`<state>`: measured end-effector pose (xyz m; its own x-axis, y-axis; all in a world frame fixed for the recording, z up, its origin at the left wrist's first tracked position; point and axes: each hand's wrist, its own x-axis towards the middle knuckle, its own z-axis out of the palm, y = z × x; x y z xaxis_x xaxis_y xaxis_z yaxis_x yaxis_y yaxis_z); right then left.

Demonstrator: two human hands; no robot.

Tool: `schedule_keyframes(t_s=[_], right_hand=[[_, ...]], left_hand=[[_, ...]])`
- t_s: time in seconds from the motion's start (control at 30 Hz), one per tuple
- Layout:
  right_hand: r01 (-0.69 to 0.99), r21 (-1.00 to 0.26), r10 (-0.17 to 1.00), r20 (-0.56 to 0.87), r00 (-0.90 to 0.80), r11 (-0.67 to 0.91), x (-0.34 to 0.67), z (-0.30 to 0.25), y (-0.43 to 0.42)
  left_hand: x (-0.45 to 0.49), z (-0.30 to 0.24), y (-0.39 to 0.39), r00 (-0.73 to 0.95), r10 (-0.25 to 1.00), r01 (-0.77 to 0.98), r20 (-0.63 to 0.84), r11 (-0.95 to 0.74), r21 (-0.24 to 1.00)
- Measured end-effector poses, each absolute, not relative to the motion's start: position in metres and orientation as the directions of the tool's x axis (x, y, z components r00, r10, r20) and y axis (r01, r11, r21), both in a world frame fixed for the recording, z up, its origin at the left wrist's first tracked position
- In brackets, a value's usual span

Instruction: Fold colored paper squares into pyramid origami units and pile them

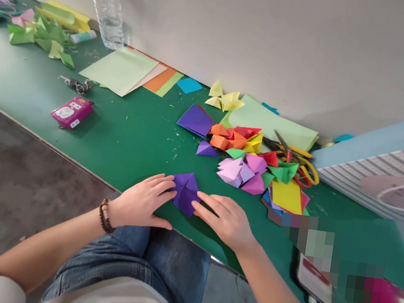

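A purple folded paper piece [185, 194] lies at the green table's front edge [135, 202], with several creased flaps on top. My left hand [141, 200] presses its left side with the fingertips, and a beaded bracelet [105, 216] circles that wrist. My right hand [224, 221] holds its right side, fingers reaching onto the paper. The two hands hold the piece between them. Part of its lower edge is hidden by the fingers.
Beyond the hands lies a heap of colourful folded paper pieces [245, 160], with yellow-handled scissors [297, 161] beside it. Paper sheets [119, 70], a plastic water bottle [106, 2] and a pink box [72, 112] stand further left. A phone [315, 280] and a striped bag [375, 164] are at right.
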<state>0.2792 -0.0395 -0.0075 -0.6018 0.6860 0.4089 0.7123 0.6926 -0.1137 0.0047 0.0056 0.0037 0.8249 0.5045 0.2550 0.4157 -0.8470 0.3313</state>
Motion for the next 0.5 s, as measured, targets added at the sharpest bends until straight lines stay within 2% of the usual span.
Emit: schedule_keyframes(t_s=[0.13, 0.3, 0.33, 0.5], right_hand=[[0.644, -0.108, 0.632, 0.371, -0.680, 0.757, 0.287, -0.004, -0.041], [0.519, 0.084, 0.467, 0.332, -0.819, 0.851, 0.289, 0.009, -0.035], [0.491, 0.092, 0.442, 0.318, -0.839, 0.866, 0.288, 0.011, -0.033], [0.459, -0.041, 0.450, 0.289, -0.845, 0.888, 0.282, 0.014, -0.022]], left_hand=[[-0.003, 0.005, 0.007, 0.861, 0.461, 0.384, 0.216, -0.867, 0.318], [-0.006, 0.008, 0.009, 0.896, 0.404, 0.353, 0.186, -0.900, 0.257], [-0.006, 0.008, 0.010, 0.893, 0.409, 0.359, 0.187, -0.899, 0.251], [-0.005, 0.007, 0.015, 0.895, 0.393, 0.332, 0.210, -0.903, 0.272]])
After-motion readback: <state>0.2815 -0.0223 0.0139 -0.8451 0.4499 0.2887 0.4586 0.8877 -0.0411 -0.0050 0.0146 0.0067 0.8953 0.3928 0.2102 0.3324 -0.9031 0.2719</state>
